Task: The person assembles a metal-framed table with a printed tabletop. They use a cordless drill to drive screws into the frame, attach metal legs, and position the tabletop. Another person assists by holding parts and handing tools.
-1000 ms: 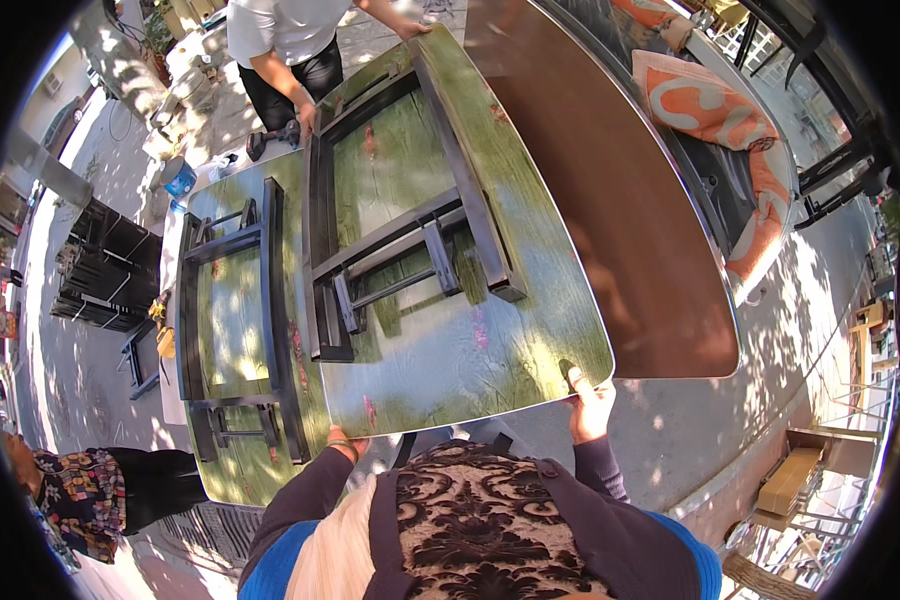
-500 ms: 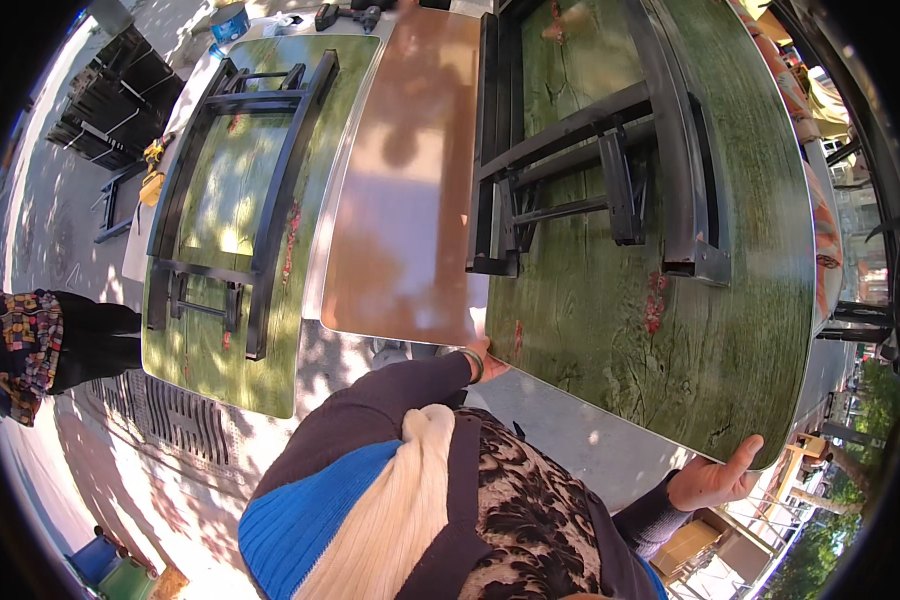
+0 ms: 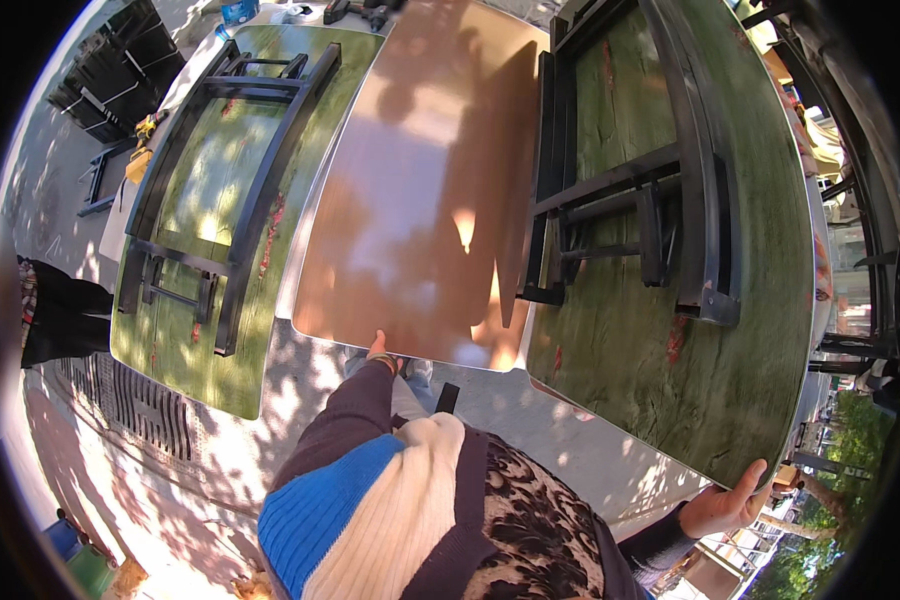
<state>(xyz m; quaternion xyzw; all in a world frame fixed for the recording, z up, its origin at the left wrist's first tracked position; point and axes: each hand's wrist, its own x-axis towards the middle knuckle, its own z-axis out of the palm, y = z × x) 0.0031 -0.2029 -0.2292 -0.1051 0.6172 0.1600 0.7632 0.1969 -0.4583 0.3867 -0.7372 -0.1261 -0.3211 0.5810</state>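
Observation:
My right hand (image 3: 725, 508) grips the near right corner of a green wood-grain folding table (image 3: 610, 400), thumb on top and fingers beneath. The table lies with its dark metal legs (image 3: 710, 220) folded upward. My left hand (image 3: 378, 346) is at the near edge of a smooth brown tabletop (image 3: 400, 240), its thumb over the rim and its other fingers hidden. The brown tabletop lies just left of the green table. Farther left lies a second green folding table (image 3: 240, 290), also with folded legs on top.
Dark folded frames (image 3: 115, 75) are stacked on the ground at far left. A yellow power tool (image 3: 150, 125) and a blue tin (image 3: 238, 12) sit near the left table. Another person's dark-clothed legs (image 3: 65, 315) stand at the left, near a floor grate (image 3: 135, 405).
My left hand has moved left from the green table's near corner to the brown tabletop's edge. The right green table has shifted right, uncovering more brown surface. My right hand stays at its corner.

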